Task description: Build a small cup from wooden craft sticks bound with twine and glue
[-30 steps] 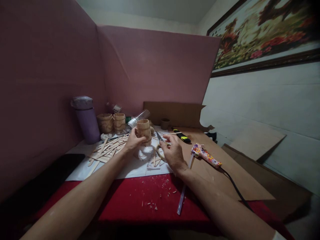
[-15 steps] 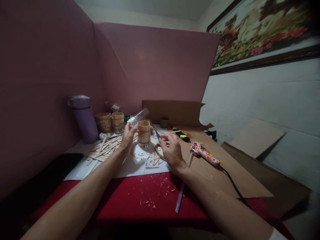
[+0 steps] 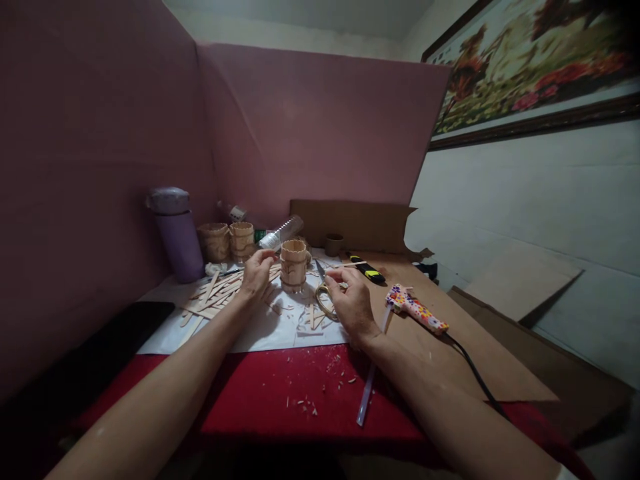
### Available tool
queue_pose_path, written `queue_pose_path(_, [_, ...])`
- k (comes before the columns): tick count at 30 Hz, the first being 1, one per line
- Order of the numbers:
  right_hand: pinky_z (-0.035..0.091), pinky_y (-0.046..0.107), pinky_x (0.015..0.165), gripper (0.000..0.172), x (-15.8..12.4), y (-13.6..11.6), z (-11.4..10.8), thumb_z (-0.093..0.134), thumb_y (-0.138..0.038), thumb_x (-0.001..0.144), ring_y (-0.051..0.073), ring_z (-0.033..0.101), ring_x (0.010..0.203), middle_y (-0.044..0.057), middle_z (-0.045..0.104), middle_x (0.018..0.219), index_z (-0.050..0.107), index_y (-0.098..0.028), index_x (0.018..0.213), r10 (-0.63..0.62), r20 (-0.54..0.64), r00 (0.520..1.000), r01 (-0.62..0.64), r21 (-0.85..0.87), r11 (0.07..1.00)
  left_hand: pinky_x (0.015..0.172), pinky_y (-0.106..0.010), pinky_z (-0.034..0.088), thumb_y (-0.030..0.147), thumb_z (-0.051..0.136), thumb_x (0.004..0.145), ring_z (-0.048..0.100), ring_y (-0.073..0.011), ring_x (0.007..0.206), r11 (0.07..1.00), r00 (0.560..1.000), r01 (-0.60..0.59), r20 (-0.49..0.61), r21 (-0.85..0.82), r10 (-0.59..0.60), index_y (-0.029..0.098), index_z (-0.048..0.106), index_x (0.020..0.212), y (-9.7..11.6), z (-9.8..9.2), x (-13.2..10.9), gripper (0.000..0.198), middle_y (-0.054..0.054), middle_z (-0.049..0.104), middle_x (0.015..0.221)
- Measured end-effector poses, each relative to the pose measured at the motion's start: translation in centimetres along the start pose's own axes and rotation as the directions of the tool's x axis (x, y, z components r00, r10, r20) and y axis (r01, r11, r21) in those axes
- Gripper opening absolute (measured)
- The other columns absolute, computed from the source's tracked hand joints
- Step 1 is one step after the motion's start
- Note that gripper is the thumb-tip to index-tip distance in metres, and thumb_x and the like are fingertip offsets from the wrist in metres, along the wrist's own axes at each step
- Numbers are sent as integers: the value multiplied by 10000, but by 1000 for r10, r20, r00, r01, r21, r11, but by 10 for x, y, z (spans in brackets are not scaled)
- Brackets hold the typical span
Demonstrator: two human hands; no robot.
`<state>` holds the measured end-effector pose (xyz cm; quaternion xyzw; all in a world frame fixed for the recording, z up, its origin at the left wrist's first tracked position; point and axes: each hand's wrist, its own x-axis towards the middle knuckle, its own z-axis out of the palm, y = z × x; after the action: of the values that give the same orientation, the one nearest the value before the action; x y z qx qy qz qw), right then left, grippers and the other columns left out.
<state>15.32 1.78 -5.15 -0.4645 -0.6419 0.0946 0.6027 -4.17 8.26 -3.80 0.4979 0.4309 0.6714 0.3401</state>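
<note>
A wooden stick cup point(image 3: 293, 267) stands upright on the white sheet between my hands. My left hand point(image 3: 259, 272) is just left of it, over the edge of a pile of flat wooden sticks point(image 3: 213, 297); its fingers are bent together, and what they hold, if anything, is too small to tell. My right hand point(image 3: 353, 300) is shut on scissors point(image 3: 326, 301), whose blades point up and away beside the cup. Short stick pieces point(image 3: 314, 317) lie below the cup.
A clear plastic bottle point(image 3: 283, 232) lies behind the cup. Two more stick cups point(image 3: 242, 241) and a purple tumbler point(image 3: 179, 243) stand at the left. Right of my right hand are a yellow-black cutter point(image 3: 367, 269), a patterned glue gun point(image 3: 416, 309) with its cord, and a glue stick point(image 3: 366, 397).
My left hand has drawn down from the plastic bottle towards the stick pile, with its fingers closer together. The view has shifted slightly. My right hand still has the scissors.
</note>
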Motion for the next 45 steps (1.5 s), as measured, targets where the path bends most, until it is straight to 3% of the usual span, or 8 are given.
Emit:
queue_pose_path(6, [519, 374, 750, 166, -1, 5, 1, 550, -303, 848, 242, 620, 880, 84, 636, 900, 674, -203, 803, -4, 15, 1000, 4, 9, 1000, 1007, -390, 393, 383, 640, 760, 573, -269, 1126, 996, 992, -59, 111, -68, 66, 224, 690, 1038, 7, 5, -7, 325, -74, 687, 1090])
queue_pose_path(13, [511, 393, 800, 159, -1, 7, 2, 564, -294, 839, 246, 630, 883, 92, 650, 898, 678, -197, 784, -27, 20, 999, 27, 17, 1000, 1061, -407, 360, 239, 637, 761, 547, -254, 1117, 885, 888, -439, 226, 156, 401, 246, 758, 845, 5, 6, 15, 148, -68, 621, 1070])
queue_pose_path(18, [508, 375, 798, 163, -1, 7, 2, 570, -292, 839, 242, 628, 899, 92, 645, 897, 680, -191, 775, -16, 27, 999, 16, 16, 1000, 961, -395, 446, 157, 659, 720, 562, -221, 1009, 860, 875, -467, 252, 207, 414, 203, 714, 645, 2, 15, 27, 103, -63, 594, 990])
queue_pose_path(29, [485, 364, 818, 153, -1, 1, 1, 566, -268, 842, 231, 623, 881, 93, 643, 897, 668, -195, 755, -13, 32, 999, 13, -8, 1000, 935, -382, 466, 332, 757, 696, 521, -249, 1132, 807, 874, -480, 266, 345, 406, 199, 741, 772, 6, 19, 25, 154, -70, 537, 1082])
queue_pose_path(34, [480, 364, 823, 149, -1, 0, 3, 561, -250, 845, 230, 619, 880, 94, 633, 902, 653, -194, 743, -3, 48, 999, 4, -9, 1000, 858, -363, 478, 442, 771, 657, 566, -201, 909, 799, 856, -478, 396, 365, 332, 186, 694, 624, 8, 20, 38, 269, -46, 560, 912])
queue_pose_path(38, [483, 360, 808, 142, 0, 1, 4, 561, -248, 853, 232, 615, 885, 94, 632, 907, 659, -196, 764, 4, 47, 999, -3, -15, 1000, 866, -376, 480, 473, 796, 602, 585, -210, 936, 865, 803, -430, 547, 260, 235, 184, 702, 630, 19, 12, 49, 305, -62, 619, 997])
queue_pose_path(42, [487, 350, 791, 136, 0, 2, 4, 561, -238, 854, 231, 613, 898, 89, 634, 925, 662, -202, 771, 13, 40, 999, -12, -19, 1000, 855, -384, 490, 445, 804, 599, 598, -232, 986, 875, 783, -409, 592, 259, 190, 208, 763, 770, 29, 10, 48, 295, -77, 647, 1098])
queue_pose_path(45, [485, 353, 798, 138, 0, 2, 4, 562, -237, 854, 227, 615, 876, 86, 633, 920, 662, -200, 767, 15, 42, 999, -14, -33, 999, 855, -377, 489, 418, 808, 593, 596, -228, 966, 873, 810, -397, 555, 282, 189, 210, 765, 818, 25, 20, 43, 309, -71, 663, 1008])
